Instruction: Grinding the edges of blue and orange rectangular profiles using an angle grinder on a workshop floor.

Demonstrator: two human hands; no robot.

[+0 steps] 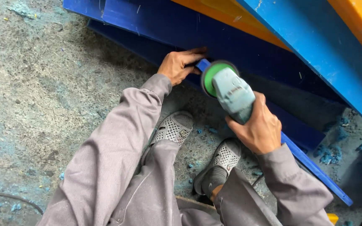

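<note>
My right hand [258, 127] grips the grey body of an angle grinder [232, 93], whose green disc guard [214, 75] sits against the end of a long blue plastic strip [315, 167]. That strip runs from the grinder down to the lower right. My left hand [180, 65] rests on the strip's upper end next to the disc, fingers pressed against a dark blue panel [231, 42]. Both arms wear grey sleeves.
Blue and orange panels [357, 25] lean across the top right. My two feet in grey perforated shoes [174, 127] stand on the rough concrete floor [42, 104], which is strewn with blue shavings [329, 152]. A dark cable [9, 196] lies at lower left.
</note>
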